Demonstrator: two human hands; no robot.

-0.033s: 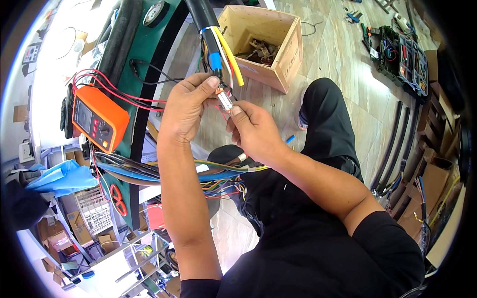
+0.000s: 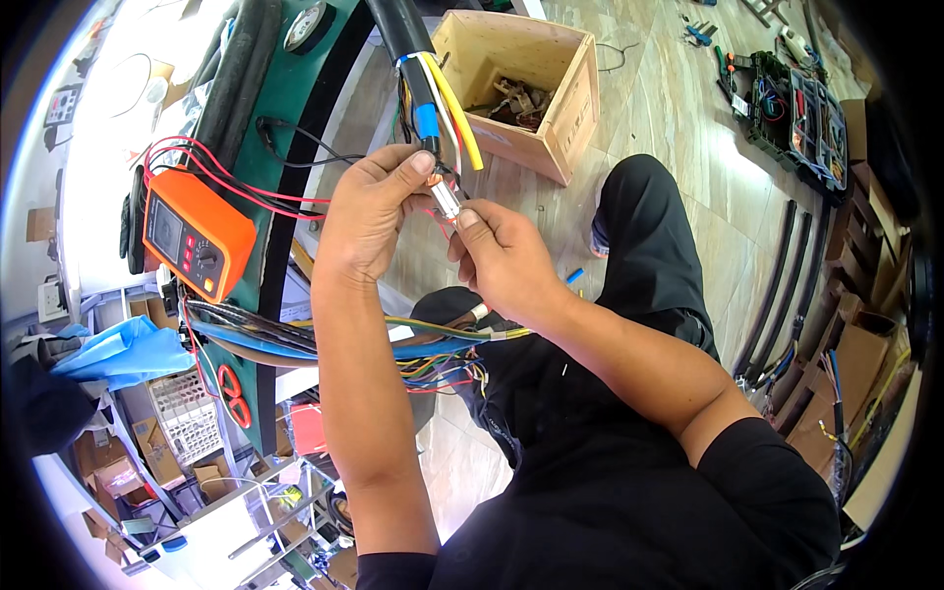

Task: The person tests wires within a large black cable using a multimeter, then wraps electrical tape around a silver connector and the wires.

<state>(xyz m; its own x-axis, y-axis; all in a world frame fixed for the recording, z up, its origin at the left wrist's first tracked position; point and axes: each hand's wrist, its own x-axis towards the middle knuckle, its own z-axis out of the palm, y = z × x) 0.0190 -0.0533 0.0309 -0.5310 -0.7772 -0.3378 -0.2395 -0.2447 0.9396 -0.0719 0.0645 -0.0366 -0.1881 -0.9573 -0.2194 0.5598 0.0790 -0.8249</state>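
Observation:
A thick black cable (image 2: 398, 29) comes down from the top, its sheath cut back to yellow, white and blue-banded wires. My left hand (image 2: 379, 202) grips the black wire with the blue band (image 2: 426, 120) near its bare copper end, thumb on top. A shiny silver metal connector (image 2: 445, 199) sits at that copper end, between my two hands. My right hand (image 2: 501, 251) pinches the connector's lower end between thumb and fingers. Thin red strands show beside it. The yellow wire (image 2: 462, 123) hangs free to the right. My fingers partly hide the joint.
An orange multimeter (image 2: 197, 236) with red and black leads lies on the green bench (image 2: 258, 265) at left. Beyond my hands stands a wooden box (image 2: 575, 108) with scraps inside. A bundle of wires (image 2: 265, 334) crosses below my left forearm. An open toolbox (image 2: 796, 118) is far right.

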